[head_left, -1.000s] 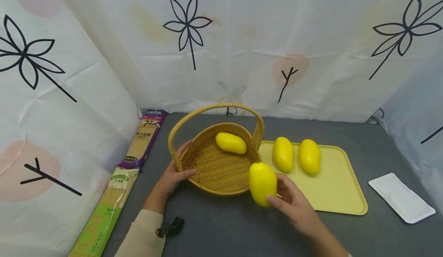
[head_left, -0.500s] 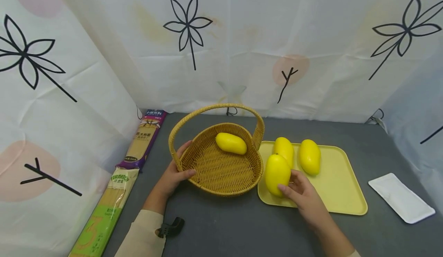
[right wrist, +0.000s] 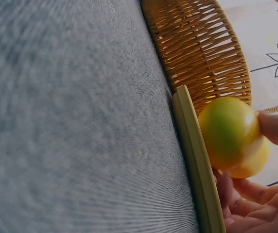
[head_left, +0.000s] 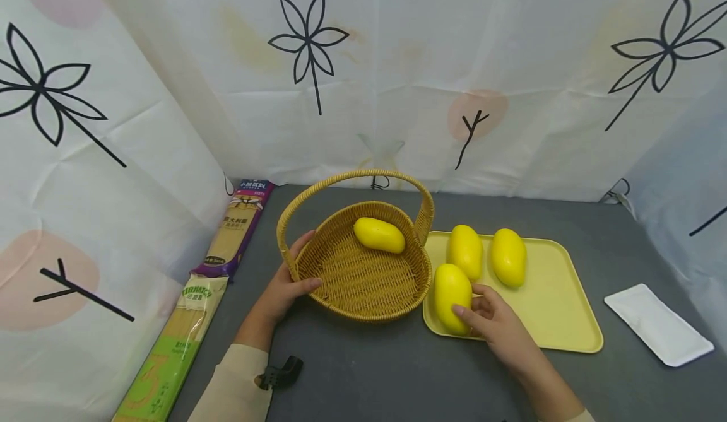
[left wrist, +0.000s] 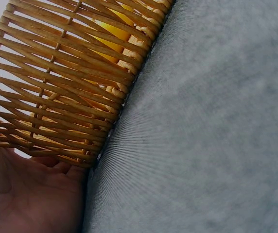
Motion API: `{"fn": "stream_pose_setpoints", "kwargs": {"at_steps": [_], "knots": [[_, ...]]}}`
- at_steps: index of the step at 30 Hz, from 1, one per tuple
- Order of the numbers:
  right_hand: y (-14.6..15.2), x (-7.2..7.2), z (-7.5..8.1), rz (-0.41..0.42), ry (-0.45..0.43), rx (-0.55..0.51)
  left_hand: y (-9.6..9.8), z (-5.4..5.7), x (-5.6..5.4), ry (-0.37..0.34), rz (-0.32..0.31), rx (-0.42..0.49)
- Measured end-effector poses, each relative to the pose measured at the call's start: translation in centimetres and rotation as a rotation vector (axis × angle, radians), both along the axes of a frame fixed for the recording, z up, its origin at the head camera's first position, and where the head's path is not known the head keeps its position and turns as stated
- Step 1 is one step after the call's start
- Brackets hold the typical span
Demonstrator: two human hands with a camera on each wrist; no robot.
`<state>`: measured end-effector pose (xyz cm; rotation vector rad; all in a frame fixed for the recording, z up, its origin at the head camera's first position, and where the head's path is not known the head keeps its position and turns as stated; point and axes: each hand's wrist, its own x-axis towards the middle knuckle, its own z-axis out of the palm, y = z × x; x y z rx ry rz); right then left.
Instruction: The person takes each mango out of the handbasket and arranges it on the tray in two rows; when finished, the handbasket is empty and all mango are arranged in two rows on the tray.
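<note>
- White cloth (head_left: 397, 62), creased and printed with black line flowers and pale pink patches, hangs behind the wicker basket (head_left: 363, 286) and off to both sides of it.
- Dark grey tabletop (head_left: 363, 371) spreads under and around the basket, back to the cloth.
- Left hand (head_left: 286, 288) grips the basket's left side, thumb over the rim, fingers against the outer wall.
- Right hand (head_left: 493, 321), right of the basket, has thumb and fingers curved about a held mango (head_left: 452, 299), yellow and just beside the basket, at the near end of the pale yellow tray (head_left: 559, 308); whether it touches the tray is unclear.
- Inside the basket, toward its back wall, lies another mango (head_left: 379, 235).
- Right of the basket, two tray mangoes (head_left: 508, 258) rest side by side.
- Left of the basket: a purple pasta pack (head_left: 235, 226) and a green pasta pack (head_left: 170, 352). Far right of it: a white packet (head_left: 659, 325).
</note>
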<state>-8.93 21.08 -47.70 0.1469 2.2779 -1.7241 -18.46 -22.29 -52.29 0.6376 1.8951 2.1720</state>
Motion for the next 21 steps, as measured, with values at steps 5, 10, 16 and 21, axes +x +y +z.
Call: {"fn": "stream_pose_setpoints", "kwargs": {"at_steps": [5, 10, 16, 21], "knots": [[-0.06, -0.05, -0.01, 0.008, -0.003, 0.028, 0.00, -0.07, -0.02, 0.004, 0.007, -0.009], [-0.03, -0.18, -0.05, 0.004, -0.007, 0.040, 0.07, 0.00, 0.03, 0.009, 0.011, -0.011], [0.03, -0.30, 0.01, 0.012, -0.001, 0.077, 0.09, 0.19, 0.16, -0.001, 0.017, -0.013], [0.19, -0.26, 0.12, 0.017, 0.008, 0.150, 0.18, 0.36, 0.25, -0.002, 0.031, -0.031]]}}
